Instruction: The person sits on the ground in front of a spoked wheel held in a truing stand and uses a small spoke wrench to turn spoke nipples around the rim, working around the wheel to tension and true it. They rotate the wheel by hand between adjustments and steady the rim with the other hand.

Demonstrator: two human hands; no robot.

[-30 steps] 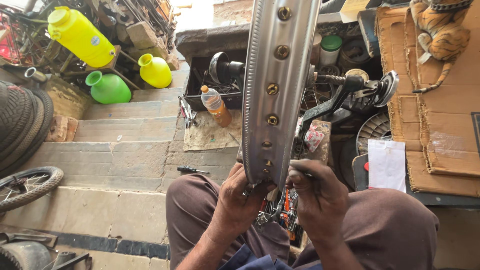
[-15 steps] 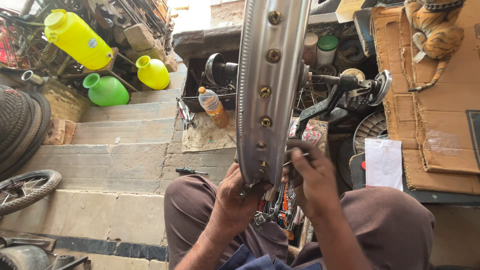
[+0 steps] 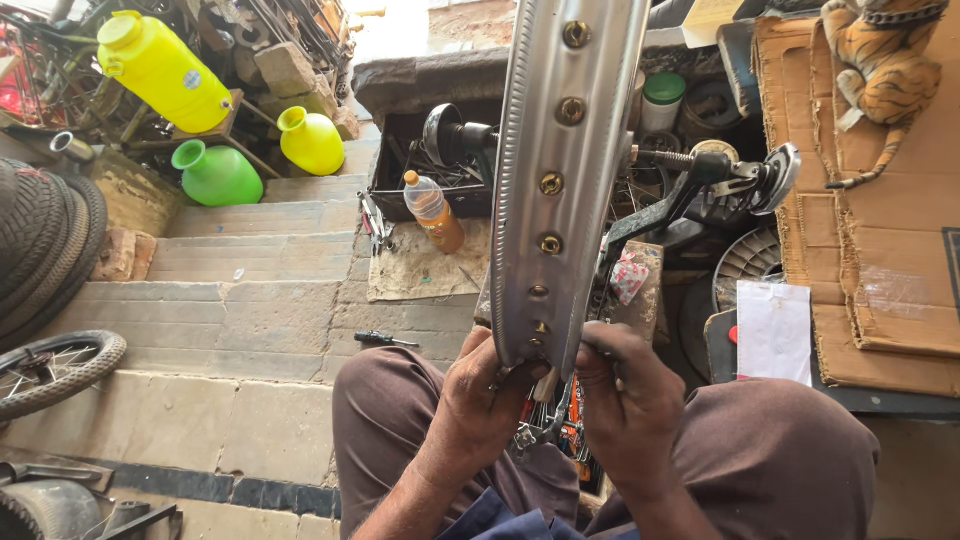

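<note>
the person sits on stone steps (image 3: 250, 300) with a shiny metal wheel rim (image 3: 560, 180) standing upright between the knees, its inner channel with a row of brass spoke nipples turned toward the camera. the left hand (image 3: 480, 400) wraps the rim's lower left edge, its grip closed on the metal, while the right hand (image 3: 625, 400) pinches in a narrow grip at the lower right edge, where something small sits under the fingertips; what it is cannot be told. spokes and a tool with an orange handle hang just below the hands, between the legs. a plastic bottle (image 3: 435, 212) of orange drink stands on a cloth on a higher step, a small screwdriver (image 3: 385, 340) lies on the step near the left knee, and a green vase (image 3: 215, 175) and a yellow jug (image 3: 165, 70) sit further up. the likely trouble here is the tall rim tipping sideways, since only its bottom end is held; a loosened left grip would let it swing toward the bottle. the small piece under the right fingertips could also slip and drop between the legs into the clutter.
</note>
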